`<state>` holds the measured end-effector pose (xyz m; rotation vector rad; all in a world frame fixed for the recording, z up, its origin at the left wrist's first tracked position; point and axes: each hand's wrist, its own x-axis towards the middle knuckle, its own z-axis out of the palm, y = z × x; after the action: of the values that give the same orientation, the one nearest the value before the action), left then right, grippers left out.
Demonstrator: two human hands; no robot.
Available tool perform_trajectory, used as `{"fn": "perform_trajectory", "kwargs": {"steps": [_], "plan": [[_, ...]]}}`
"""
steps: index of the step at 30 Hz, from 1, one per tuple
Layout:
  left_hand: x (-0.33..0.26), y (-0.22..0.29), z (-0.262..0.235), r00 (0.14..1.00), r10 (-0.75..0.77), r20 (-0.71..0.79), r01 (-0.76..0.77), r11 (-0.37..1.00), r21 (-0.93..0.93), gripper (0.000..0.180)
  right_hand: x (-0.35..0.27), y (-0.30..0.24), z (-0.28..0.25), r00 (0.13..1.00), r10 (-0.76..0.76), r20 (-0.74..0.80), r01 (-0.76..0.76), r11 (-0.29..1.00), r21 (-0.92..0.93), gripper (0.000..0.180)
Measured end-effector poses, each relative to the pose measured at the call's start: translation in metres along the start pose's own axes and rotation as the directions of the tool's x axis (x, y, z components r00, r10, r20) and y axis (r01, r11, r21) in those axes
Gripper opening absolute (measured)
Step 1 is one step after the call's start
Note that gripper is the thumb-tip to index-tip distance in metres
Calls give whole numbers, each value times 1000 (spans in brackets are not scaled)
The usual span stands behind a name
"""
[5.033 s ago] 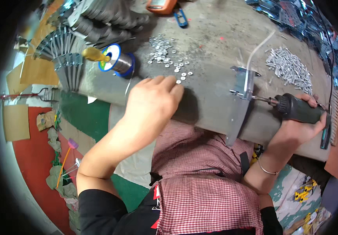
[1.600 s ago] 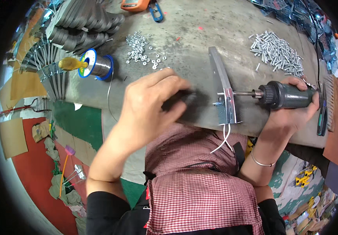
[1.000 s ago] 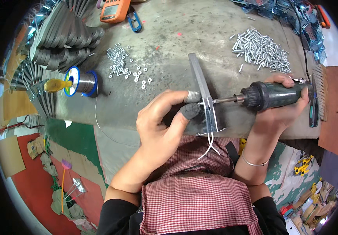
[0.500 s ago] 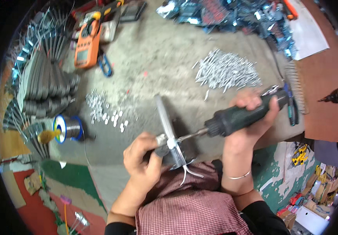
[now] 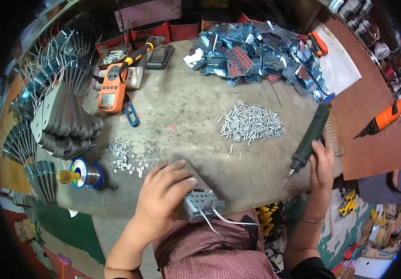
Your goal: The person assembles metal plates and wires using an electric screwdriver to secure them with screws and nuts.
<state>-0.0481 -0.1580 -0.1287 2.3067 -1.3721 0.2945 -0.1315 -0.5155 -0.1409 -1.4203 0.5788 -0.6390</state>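
- At near bench edge: left hand (image 5: 163,190) presses perforated grey metal bracket (image 5: 199,201) with trailing white wires (image 5: 223,219) onto grey worktop (image 5: 182,111); bracket overhangs, could slip off.
- Right hand (image 5: 322,160) wraps fully around dark-green electric screwdriver (image 5: 308,139), tip lifted; a swing risks jabbing the left hand's fingers (image 5: 175,173).

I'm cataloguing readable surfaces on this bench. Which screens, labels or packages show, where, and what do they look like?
Orange multimeter: far left of the bench, oblong orange body, small grey screen on its face.
Solder spool: near left bench edge, blue-rimmed reel lying sideways, no label readable.
No packages or signs can be made out elsewhere.
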Motion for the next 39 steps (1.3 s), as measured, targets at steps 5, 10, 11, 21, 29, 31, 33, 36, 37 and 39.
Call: {"fn": "perform_trajectory", "kwargs": {"steps": [5,10,11,21,29,31,33,36,37,39], "plan": [[-20,6,-9,618,-784,55,89,0,-996,70,16,-24,-11,983,-167,76,170,672,-721,45],[-51,6,-16,720,-627,297,104,-326,-940,82,57,-50,143,706,-386,594,708,349,-614,47],[-59,0,-18,762,-598,251,112,-259,-959,84,76,-47,162,641,-439,630,758,233,-609,50],[-218,-55,-155,149,-573,-806,476,756,-450,78,185,-2,193,733,-253,631,635,-78,-769,72],[-253,-159,-179,236,-527,-817,903,430,-16,75,256,-4,136,548,-516,658,835,293,-465,49],[-255,-163,-177,259,-557,-789,926,377,38,75,235,-4,122,697,-289,657,572,777,-265,51],[-265,-166,-171,295,-570,-767,938,324,120,75,121,-24,138,761,32,648,74,988,-135,58],[-260,-165,-167,272,-621,-735,942,327,72,80,15,-32,132,768,62,637,110,968,-227,71],[-255,-158,-169,256,-638,-726,952,298,74,84,-1,-22,123,764,132,632,51,963,-264,74],[-243,-146,-175,305,-537,-786,949,246,199,83,-45,-18,129,735,263,625,-117,957,-265,79]]}}
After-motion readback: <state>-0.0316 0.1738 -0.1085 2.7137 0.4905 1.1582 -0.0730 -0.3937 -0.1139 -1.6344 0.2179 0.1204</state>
